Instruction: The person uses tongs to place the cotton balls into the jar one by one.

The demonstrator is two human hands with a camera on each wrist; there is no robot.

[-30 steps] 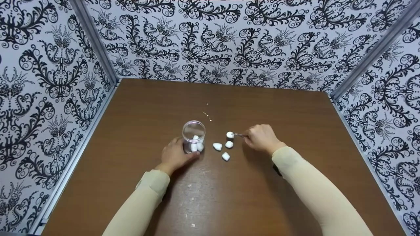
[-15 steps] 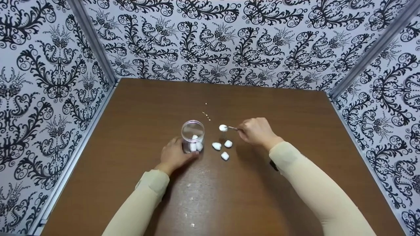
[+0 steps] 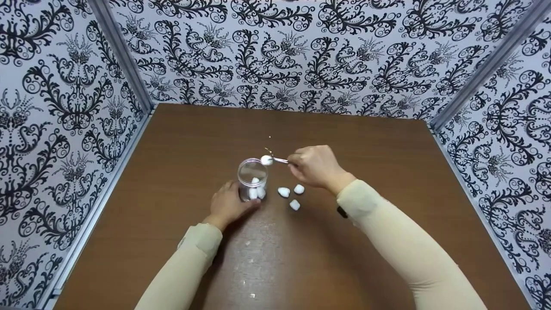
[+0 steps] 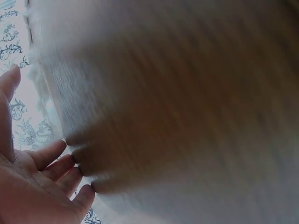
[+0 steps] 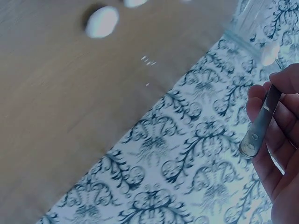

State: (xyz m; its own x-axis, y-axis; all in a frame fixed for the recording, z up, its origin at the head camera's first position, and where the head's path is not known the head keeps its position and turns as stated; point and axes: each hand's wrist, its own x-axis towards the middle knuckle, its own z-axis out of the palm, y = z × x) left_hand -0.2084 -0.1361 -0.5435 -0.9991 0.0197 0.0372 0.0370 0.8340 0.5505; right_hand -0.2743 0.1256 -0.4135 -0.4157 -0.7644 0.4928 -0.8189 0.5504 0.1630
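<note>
Lifted cotton ball: one, white (image 3: 267, 160), at the tips of metal tweezers (image 3: 280, 160); in the head view it overlaps the jar's far right rim. We cannot tell whether they touch.
Right hand: one (image 3: 316, 165), pinching the tweezers between thumb and fingers.
Clear jar: one, upright, open-topped (image 3: 248, 185), with several cotton balls (image 3: 257, 192) low inside.
Left hand: one (image 3: 228, 203), thumb and fingers set wide around the jar's lower wall.
Loose cotton balls: three (image 3: 283, 192), on the brown table (image 3: 193, 150), right of the jar.
Table specks: small, pale (image 3: 269, 150), beyond the jar.
Right wrist view only: we see the tweezers' rounded end and the undersides of the gripping fingers.
Left wrist view only: we see the left palm and spread fingertips; the jar is hard to make out there.
Changed since the earlier frames: the tweezers and their ball have passed from beside the loose ones to the jar's rim, the right hand with them.
Unchanged: left hand, jar and three loose balls.
</note>
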